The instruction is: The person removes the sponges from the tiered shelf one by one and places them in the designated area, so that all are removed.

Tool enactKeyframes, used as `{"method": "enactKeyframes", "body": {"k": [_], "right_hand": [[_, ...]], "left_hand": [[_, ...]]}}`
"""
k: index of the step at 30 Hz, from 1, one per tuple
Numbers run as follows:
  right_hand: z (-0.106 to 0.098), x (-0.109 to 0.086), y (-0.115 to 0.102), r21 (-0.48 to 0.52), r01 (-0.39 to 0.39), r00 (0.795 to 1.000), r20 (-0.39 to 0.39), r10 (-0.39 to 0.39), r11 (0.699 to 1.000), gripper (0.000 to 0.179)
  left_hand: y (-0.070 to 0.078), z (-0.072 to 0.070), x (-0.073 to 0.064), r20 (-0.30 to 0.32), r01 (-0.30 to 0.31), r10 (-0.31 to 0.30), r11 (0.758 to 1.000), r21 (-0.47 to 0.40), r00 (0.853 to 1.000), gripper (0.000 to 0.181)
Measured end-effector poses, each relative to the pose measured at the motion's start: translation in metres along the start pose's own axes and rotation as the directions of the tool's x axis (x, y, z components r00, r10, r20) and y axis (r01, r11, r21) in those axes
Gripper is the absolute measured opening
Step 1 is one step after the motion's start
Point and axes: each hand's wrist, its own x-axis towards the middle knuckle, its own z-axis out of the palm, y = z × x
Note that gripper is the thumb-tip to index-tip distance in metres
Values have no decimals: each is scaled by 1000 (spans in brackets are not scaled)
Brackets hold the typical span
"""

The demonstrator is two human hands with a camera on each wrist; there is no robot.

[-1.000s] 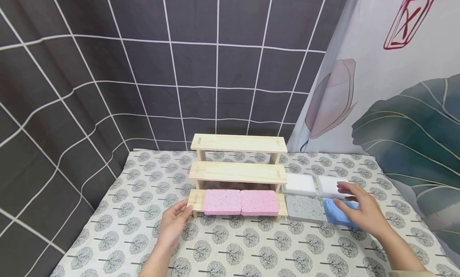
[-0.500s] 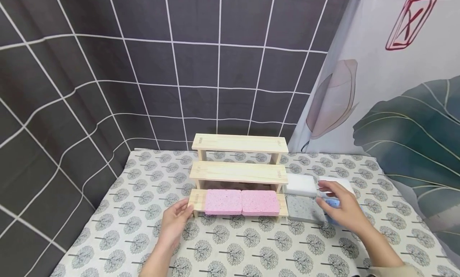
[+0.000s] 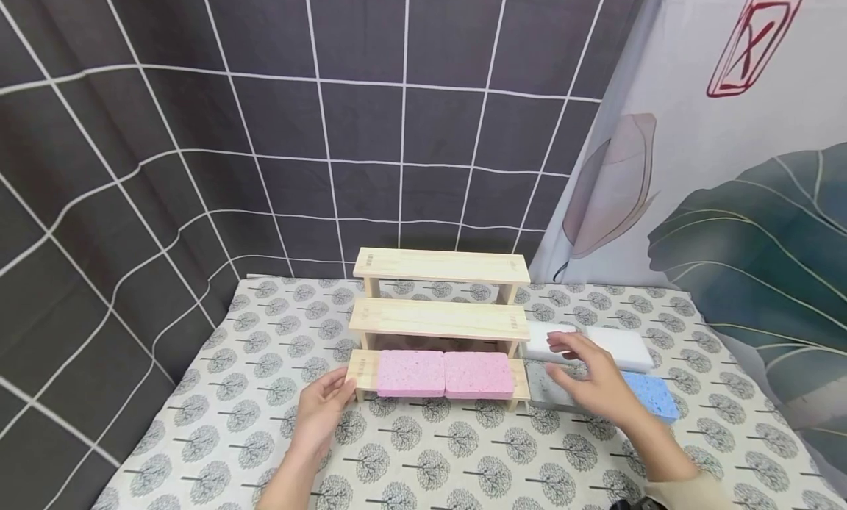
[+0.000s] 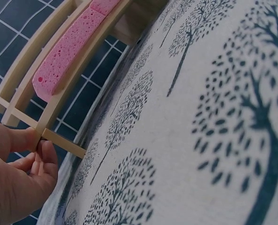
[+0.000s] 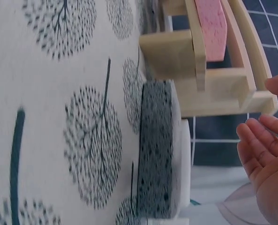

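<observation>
Pink sponges (image 3: pixel 412 372) lay on the lowest step of the wooden rack (image 3: pixel 437 317) in the head view; the right hand (image 3: pixel 595 378) hovered over a grey sponge (image 3: pixel 545 387) beside the rack. From the left wrist, the left hand (image 4: pixel 19 176) pinched the rack's end; from the right wrist, the right hand's empty thumb and fingers stood wide apart.

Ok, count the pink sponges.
2: one pink sponge lies left of centre on the lowest shelf of the wooden rack, the other pink sponge just to its right. Space beneath the rack is partly hidden.
</observation>
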Motion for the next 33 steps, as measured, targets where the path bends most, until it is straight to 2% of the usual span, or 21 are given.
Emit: {"method": "enactKeyframes", "body": {"k": [4, 8, 16, 21, 28, 33], "right_hand": [[8, 2, -5, 25, -8, 999, 37, 7, 1000, 50], [14, 4, -7, 53, 15, 998, 53, -18, 998, 49], [19, 5, -11, 64, 33, 999, 8, -33, 997, 41], [23, 4, -13, 70, 54, 998, 36, -57, 996, 35], [31, 4, -15, 89, 76, 993, 79, -83, 993, 41], [36, 5, -21, 68, 33, 990, 132, -42, 997, 45]], "left_hand": [[0, 0, 1, -2, 0, 0, 1000, -6, 1000, 43], [-1, 1, 1, 1, 1, -1, 1000, -22, 1000, 43], [-1, 1, 0, -6, -5, 5, 1000, -8, 1000, 44], [-1, 1, 0, -8, -5, 5, 1000, -8, 1000, 44], [-2, 0, 0, -7, -2, 2, 1000, -14, 1000, 44], [-2, 1, 1, -6, -4, 4, 1000, -19, 1000, 43]]}}
